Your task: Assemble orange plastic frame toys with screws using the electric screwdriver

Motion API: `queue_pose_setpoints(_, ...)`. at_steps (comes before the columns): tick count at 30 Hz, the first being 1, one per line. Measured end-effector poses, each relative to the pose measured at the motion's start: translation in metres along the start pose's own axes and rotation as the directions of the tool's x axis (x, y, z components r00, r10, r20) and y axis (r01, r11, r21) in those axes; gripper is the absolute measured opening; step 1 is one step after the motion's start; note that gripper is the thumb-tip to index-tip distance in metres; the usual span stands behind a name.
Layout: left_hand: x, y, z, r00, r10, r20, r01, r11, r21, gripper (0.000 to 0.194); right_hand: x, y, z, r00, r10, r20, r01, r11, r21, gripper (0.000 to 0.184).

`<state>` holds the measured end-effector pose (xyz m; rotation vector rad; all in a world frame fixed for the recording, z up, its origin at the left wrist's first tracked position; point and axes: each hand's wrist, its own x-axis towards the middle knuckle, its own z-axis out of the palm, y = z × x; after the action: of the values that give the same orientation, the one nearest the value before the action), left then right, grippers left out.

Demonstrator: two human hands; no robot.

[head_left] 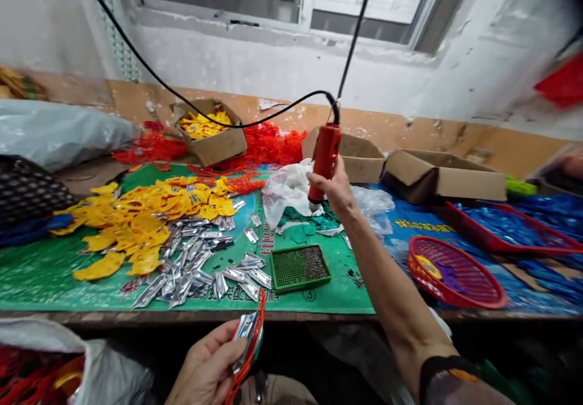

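My right hand (337, 187) is wrapped round a red electric screwdriver (326, 153), which hangs from a cord above the table with its tip pointing down. Low in front of me, my left hand (212, 359) pinches a small orange-framed plastic part (249, 350) with a silvery piece on it. Between the two hands lies a green tray (288, 269) with a grid of holes, small dark screws (315, 262) heaped at its right side. Left of the tray are scattered silver metallic pieces (186, 271) and a pile of yellow plastic parts (150, 214).
Cardboard boxes (471, 180) line the wall, one box (218, 146) holding yellow parts. Red stringy pieces (273, 144) lie behind. A red basket (478, 292) and a red tray (542, 249) of blue pieces stand at right. A black cable (173, 96) loops overhead.
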<state>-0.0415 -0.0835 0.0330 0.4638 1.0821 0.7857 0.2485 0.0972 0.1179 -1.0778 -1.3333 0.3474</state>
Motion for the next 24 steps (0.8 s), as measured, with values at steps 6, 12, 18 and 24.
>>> queue_pose_setpoints(6,0.007,-0.006,0.013,0.994,0.112,-0.016,-0.11,0.99,0.091,0.032,0.008,-0.003,0.014,0.994,0.108,0.026,-0.111,0.953,0.283,0.043)
queue_pose_setpoints(12,0.023,-0.014,0.008,0.983,0.18,-0.033,-0.17,0.963,0.208,0.037,-0.015,-0.036,0.019,0.911,0.287,0.296,-0.378,0.867,0.323,0.043)
queue_pose_setpoints(18,0.026,-0.008,0.019,0.989,0.139,-0.06,-0.127,0.978,0.168,0.037,-0.045,-0.042,0.027,0.851,0.368,0.375,-0.505,0.77,0.391,0.054)
queue_pose_setpoints(24,0.018,0.002,0.034,0.986,0.114,-0.123,-0.114,0.993,0.011,0.04,-0.065,-0.024,0.042,0.886,0.383,0.262,-0.46,0.799,0.387,0.029)
